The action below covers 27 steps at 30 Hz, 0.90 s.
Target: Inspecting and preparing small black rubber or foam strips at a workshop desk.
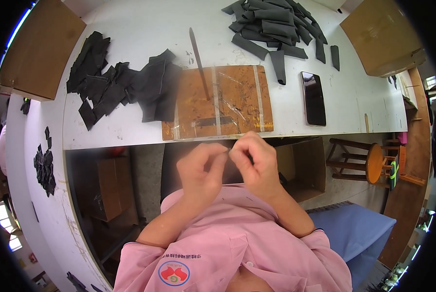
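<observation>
My left hand (201,168) and my right hand (255,163) are raised close together just off the table's front edge, above my lap. Each has thumb and fingertips pinched, the tips almost meeting; anything between them is too small to make out. Beyond them lies a worn brown board (237,107) with strips of clear tape across it. A long, thin, dark pointed tool (198,63) rests with one end on the board. Black fabric pieces (154,90) overlap the board's left side, with more flat pieces piled farther left.
A heap of dark folded fabric strips (274,24) lies at the back right, and a phone (314,99) sits right of the board. Cardboard boxes (42,46) stand at both far corners. A wooden stool (373,163) and an open carton (303,168) are below the table on the right.
</observation>
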### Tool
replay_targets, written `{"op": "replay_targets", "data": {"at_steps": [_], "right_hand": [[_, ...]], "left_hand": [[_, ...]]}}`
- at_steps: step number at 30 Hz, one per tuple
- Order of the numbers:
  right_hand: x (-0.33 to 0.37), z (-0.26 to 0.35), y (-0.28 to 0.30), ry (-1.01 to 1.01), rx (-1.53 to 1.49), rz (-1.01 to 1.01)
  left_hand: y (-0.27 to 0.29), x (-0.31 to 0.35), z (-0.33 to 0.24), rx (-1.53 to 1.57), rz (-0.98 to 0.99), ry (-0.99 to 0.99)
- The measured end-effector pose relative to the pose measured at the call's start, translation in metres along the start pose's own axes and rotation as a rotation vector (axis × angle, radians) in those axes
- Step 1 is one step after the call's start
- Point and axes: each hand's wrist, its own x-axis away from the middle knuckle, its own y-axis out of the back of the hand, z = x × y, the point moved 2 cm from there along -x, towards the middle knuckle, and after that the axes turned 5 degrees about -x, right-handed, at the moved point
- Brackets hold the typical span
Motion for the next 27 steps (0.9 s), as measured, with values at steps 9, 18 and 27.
{"op": "replay_targets", "data": {"at_steps": [9,18,27], "right_hand": [[0.000,-0.018,0.001,-0.142,-0.168,-0.036],[0.003,-0.021,0.002,-0.351,-0.498,-0.003],[0.000,-0.007,-0.006,-0.025,-0.078,-0.043]], "left_hand": [[0.004,0.004,-0.001,0.213,0.070,0.257],[0.005,-0.005,0.013,0.659,0.162,0.517],[0.000,-0.005,0.013,0.463,0.101,0.316]]}}
